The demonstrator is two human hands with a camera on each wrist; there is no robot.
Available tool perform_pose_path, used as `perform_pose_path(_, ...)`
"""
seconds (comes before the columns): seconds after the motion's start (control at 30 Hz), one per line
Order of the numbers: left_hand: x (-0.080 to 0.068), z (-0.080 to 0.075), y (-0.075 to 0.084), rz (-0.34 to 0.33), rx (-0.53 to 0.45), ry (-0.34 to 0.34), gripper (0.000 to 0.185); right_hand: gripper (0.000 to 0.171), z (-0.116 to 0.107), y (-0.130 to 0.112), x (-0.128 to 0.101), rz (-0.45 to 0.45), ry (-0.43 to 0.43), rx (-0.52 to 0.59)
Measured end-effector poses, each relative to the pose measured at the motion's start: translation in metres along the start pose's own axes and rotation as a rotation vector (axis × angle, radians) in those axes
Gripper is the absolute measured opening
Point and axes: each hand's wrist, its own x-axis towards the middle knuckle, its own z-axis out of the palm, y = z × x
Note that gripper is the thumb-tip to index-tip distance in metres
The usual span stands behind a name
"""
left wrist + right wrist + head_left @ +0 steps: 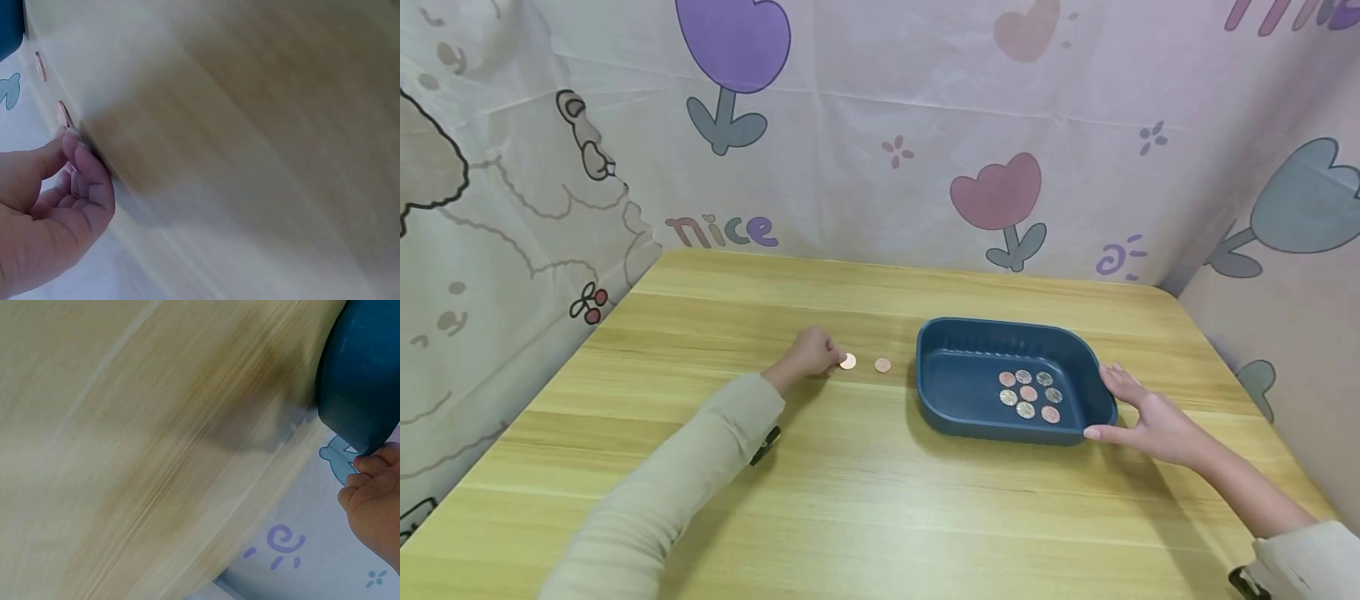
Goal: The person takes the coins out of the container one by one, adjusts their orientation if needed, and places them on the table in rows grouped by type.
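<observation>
My left hand [808, 353] is low over the wooden table, pinching the edge of a copper-coloured coin [849, 362] between thumb and forefinger. In the left wrist view that coin [62, 114] sticks out past the fingertips, the other fingers curled below. A second copper-coloured coin [883, 365] lies flat between the left hand and a dark blue plastic tray [958, 427]. Inside the tray, toward its right half, lie several coins [1027, 393], some copper, some silvery or yellowish. My right hand [1153, 423] grips the tray's right end, thumb at the front corner and fingers at the rim.
The light wooden table [850, 500] reaches back to a printed cloth [865, 167] with tulips and lettering, which also hangs at both sides. Dark straps show at both sleeve cuffs. The tray's raised walls stand around the coins in it.
</observation>
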Motion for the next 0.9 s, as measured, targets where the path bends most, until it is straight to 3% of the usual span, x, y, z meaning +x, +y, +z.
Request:
perform_pose_path(0.23, 0.005, 0.004, 0.005, -0.041, 0.062, -0.014, 0.05, 0.096, 0.0, 0.0, 0.0, 0.003, 0.003, 0.001)
perform_pose_path(0.4, 0.003, 0.005, 0.01, -0.084, 0.051, 0.012, 0.049, 0.095, 0.0, -0.001, 0.0, 0.005, 0.002, -0.006)
perform_pose_path(0.47, 0.001, 0.004, 0.013, -0.07, 0.052, 0.041, 0.049, 0.096, 0.0, 0.0, 0.0, 0.006, -0.001, -0.007)
perform_pose_path(0.53, -0.002, 0.003, 0.018, -0.031, 0.044, 0.077, 0.047, 0.096, 0.0, 0.0, 0.0, 0.006, 0.0, -0.006)
perform_pose_path(0.63, -0.005, 0.003, 0.031, 0.084, -0.006, 0.151, 0.034, 0.096, -0.001, 0.0, 0.0, 0.001, 0.003, -0.007)
perform_pose_path(0.73, -0.007, 0.004, 0.046, 0.174, -0.103, 0.178, 0.02, 0.096, -0.001, 0.001, 0.001, -0.004, 0.008, -0.008)
perform_pose_path(0.9, -0.009, 0.011, 0.074, 0.253, -0.194, 0.192, 0.019, 0.096, 0.0, 0.001, 0.001, -0.005, 0.012, -0.01)
